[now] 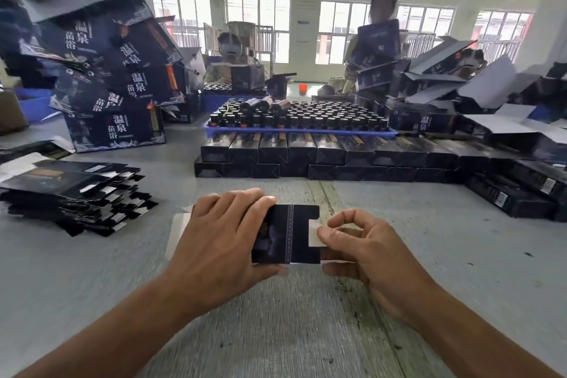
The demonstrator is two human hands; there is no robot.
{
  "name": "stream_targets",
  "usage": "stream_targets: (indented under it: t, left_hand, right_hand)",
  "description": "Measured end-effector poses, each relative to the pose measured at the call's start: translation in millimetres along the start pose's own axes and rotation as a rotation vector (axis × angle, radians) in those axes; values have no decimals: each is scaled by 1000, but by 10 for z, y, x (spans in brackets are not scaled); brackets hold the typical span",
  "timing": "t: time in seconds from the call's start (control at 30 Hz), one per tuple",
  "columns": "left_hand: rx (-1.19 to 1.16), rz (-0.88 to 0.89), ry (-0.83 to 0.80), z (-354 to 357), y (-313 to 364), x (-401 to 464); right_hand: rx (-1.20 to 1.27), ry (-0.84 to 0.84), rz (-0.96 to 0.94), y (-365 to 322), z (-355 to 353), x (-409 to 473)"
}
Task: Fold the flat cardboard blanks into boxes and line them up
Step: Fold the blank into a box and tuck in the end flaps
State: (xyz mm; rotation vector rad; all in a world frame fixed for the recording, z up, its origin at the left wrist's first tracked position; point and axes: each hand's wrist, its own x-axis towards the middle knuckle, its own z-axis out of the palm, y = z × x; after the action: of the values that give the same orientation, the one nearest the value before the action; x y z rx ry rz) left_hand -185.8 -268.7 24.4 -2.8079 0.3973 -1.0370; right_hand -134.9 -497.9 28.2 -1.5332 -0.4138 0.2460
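Observation:
A dark blue cardboard blank (pixel 288 235) lies sideways on the grey table in front of me. My left hand (pixel 221 239) covers its left part, fingers over the top edge and thumb under it. With thumb and fingers my right hand (pixel 362 242) pinches a white end flap (pixel 313 235) at the blank's right end. A stack of flat blanks (pixel 76 196) sits at the left. Folded dark boxes (pixel 322 153) stand in two rows across the middle of the table.
A blue tray of dark bottles (pixel 300 120) rests on the folded boxes. Large printed cartons (pixel 113 95) pile up at the left, open cartons (pixel 478 95) at the right. Two people stand beyond the table. More folded boxes (pixel 521 190) lie at the right.

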Motion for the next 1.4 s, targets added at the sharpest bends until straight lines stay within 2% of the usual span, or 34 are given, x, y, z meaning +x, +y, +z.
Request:
stream_targets:
  t: [0.2, 0.43, 0.77, 1.07, 1.4]
  left_hand:
    - [-24, 3, -39, 5, 14, 11]
    - [-50, 98, 11, -1, 54, 9]
    - [-90, 186, 85, -21, 71, -3]
    - [-170, 195, 122, -72, 58, 30]
    - [-181, 165, 129, -102, 48, 23]
  right_hand:
    - [-227, 24, -120, 47, 59, -22]
    - [-219, -41, -118, 75, 123, -38]
    - [-242, 43, -208, 34, 136, -43]
    - [-373, 101, -359, -25, 145, -74]
    - [-368, 121, -354, -45, 161, -117]
